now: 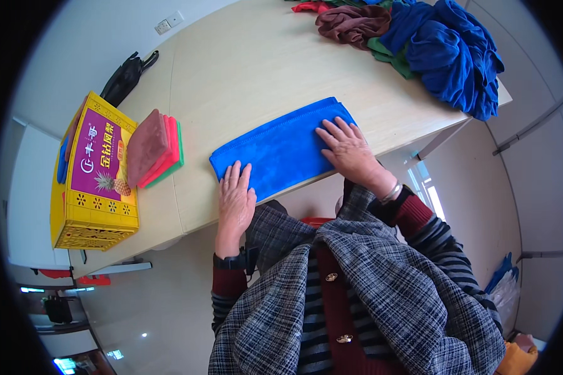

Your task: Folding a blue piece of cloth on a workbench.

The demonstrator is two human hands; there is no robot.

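A blue towel (281, 147), folded into a long strip, lies flat along the near edge of the table. My left hand (236, 197) rests on its left end, fingers stretched out. On the right end lies my right hand (347, 150), its fingers spread over the fabric. Neither hand grips the cloth. To the left sits a stack of folded towels, a brownish-red one (147, 149) on top, with a red one (171, 153) and a green one (180, 153) showing beside it.
A yellow plastic crate (100, 222) with a purple label stands at the table's left, folded cloths inside. Behind it lies a black pouch or folded umbrella (125, 78). Crumpled blue (453, 56), brown (355, 26) and green cloths are heaped at the far right of the table (244, 69).
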